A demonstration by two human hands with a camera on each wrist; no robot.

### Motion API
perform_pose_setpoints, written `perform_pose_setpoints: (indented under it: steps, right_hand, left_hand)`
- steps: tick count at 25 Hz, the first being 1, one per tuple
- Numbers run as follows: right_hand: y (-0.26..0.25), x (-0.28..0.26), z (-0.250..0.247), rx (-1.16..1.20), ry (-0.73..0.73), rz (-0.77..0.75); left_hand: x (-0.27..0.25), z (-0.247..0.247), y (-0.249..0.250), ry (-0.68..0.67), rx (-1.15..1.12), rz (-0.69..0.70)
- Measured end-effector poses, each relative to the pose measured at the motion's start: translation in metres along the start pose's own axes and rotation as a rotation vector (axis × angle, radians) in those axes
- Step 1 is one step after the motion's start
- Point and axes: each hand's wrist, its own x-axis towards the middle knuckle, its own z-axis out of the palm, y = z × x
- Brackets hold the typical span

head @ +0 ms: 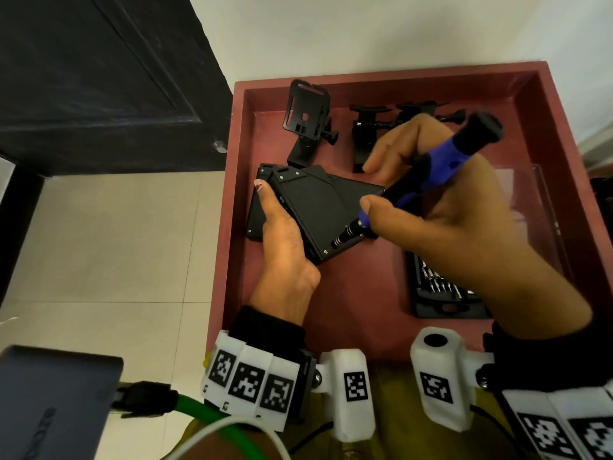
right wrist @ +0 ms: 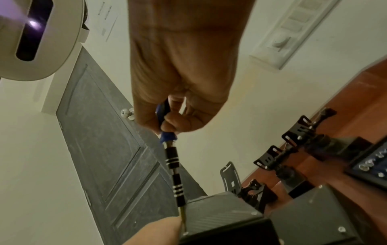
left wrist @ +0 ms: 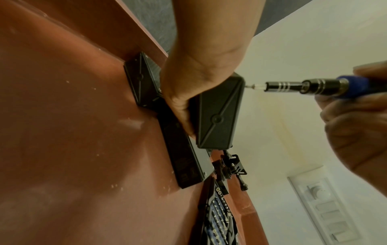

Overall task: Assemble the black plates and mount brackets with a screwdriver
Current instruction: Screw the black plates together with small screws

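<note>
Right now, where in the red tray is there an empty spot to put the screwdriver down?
Bare tray floor shows in the near middle, between the left hand holding the black plate and the bit case. The far right corner also looks bare. The back, around the mount brackets, is crowded, as is the left side with the stacked plates.

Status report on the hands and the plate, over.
Left hand grips black plate, tilted over tray. Right hand holds screwdriver, tip at corner screw. Nothing in the way.
</note>
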Motion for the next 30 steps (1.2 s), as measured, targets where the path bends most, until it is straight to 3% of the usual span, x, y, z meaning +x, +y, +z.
perform_pose_setpoints:
  steps: [5,10,13,16,19,25,28,30]
  right_hand:
    - [-0.008,-0.001,0.002,0.262,-0.071,0.086]
    - [-0.009,-0.003,-0.018,0.382,-0.297,0.176]
    - [-0.009,-0.003,-0.017,0.294,-0.194,0.206]
    - [-0.007,-0.002,-0.01,0.02,-0.067,0.114]
    - [-0.007,-0.001,-0.002,-0.05,-0.021,0.041]
    - [-0.007,0.0,0.007,-0.048,0.048,-0.03]
    - [-0.007,0.001,0.006,0.087,-0.013,-0.058]
    - [-0.008,0.001,0.007,0.226,-0.069,0.004]
  left_hand:
    - [-0.004,-0.006,0.001,-0.04,0.002,-0.033]
    - [0.001,-0.009,-0.001,-0.085,-0.037,-0.04]
    - [0.003,-0.009,-0.003,-0.079,-0.017,-0.03]
    - [0.005,-0.006,-0.003,-0.018,-0.064,-0.016]
    - [0.004,-0.006,-0.003,-0.046,-0.028,-0.02]
    - [-0.004,-0.007,0.001,-0.029,0.046,-0.035]
    - [-0.007,-0.007,0.002,-0.062,0.026,-0.037]
    - [-0.009,-0.007,0.004,-0.077,0.009,-0.041]
